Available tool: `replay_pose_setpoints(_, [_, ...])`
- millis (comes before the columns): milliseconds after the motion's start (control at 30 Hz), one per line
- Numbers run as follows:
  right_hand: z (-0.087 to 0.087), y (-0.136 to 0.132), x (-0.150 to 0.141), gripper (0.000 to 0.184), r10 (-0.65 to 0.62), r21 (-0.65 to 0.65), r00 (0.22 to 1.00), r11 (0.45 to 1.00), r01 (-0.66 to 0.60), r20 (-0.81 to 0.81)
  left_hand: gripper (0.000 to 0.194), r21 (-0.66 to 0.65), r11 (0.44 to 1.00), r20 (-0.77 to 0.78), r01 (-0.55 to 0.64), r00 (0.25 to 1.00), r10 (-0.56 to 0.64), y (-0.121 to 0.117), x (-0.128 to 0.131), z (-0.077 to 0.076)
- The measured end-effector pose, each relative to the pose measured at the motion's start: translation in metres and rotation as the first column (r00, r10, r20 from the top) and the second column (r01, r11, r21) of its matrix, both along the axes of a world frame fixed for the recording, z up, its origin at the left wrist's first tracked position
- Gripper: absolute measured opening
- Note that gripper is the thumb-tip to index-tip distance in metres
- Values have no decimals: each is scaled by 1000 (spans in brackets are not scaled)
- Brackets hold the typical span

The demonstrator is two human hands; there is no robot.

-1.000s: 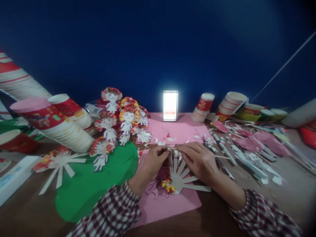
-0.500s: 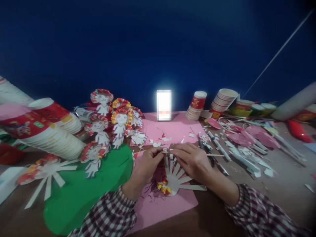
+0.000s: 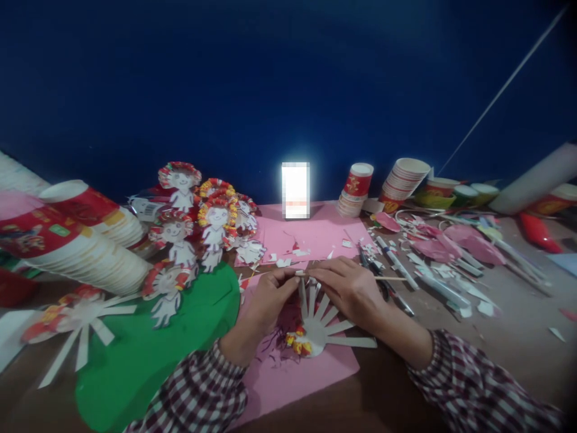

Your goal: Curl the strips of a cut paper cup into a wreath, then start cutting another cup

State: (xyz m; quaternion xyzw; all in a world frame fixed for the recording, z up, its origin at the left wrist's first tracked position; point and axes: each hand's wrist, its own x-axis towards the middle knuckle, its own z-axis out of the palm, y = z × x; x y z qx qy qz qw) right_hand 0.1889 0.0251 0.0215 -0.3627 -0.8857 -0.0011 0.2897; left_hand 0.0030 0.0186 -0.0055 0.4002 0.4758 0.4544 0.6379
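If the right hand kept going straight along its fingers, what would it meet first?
Most likely the white paper end at the fingertips, then the left hand: the right hand points left, straight at them. They sit so close that depth, and any contact, is hard to judge.

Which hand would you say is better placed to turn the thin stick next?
Probably the right hand: the stick runs beneath it and juts beyond; the left hand is near one end.

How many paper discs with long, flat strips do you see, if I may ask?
2: one disc near the right hand, over the pink sheet; another disc at left, partly over the green sheet. More may be hidden.
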Motion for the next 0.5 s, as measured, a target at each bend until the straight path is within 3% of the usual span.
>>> replay_pose_setpoints(500, [-3,1,1,23,-23,15,999,1000,23,40,27,18,1000,19,-4,1000,3,0,1,0])
